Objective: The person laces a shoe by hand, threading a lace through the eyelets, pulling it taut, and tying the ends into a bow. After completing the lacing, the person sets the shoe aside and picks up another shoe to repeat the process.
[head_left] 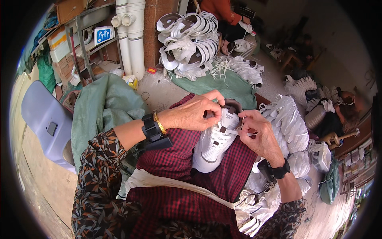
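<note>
A white sneaker (pixel 211 147) with grey trim rests on my lap over a red-and-black checked apron (pixel 167 153), its toe toward me. My left hand (pixel 195 112) is closed at the left edge of its opening, thumb and forefinger on the upper beside the tongue. A flat white shoelace (pixel 228 131) crosses the tongue and runs to the right. My right hand (pixel 260 133) is closed in a pinch on this lace at the right row of eyelets. The left fingertips are partly hidden behind the knuckles.
White shoe uppers are piled (pixel 284 123) at my right and stacked (pixel 189 44) ahead on green cloth (pixel 223 87). A green sack (pixel 105 105) and a pale plastic chair (pixel 45 115) stand at my left. Beyond the stack, another person in an orange sleeve (pixel 219 10) handles shoes.
</note>
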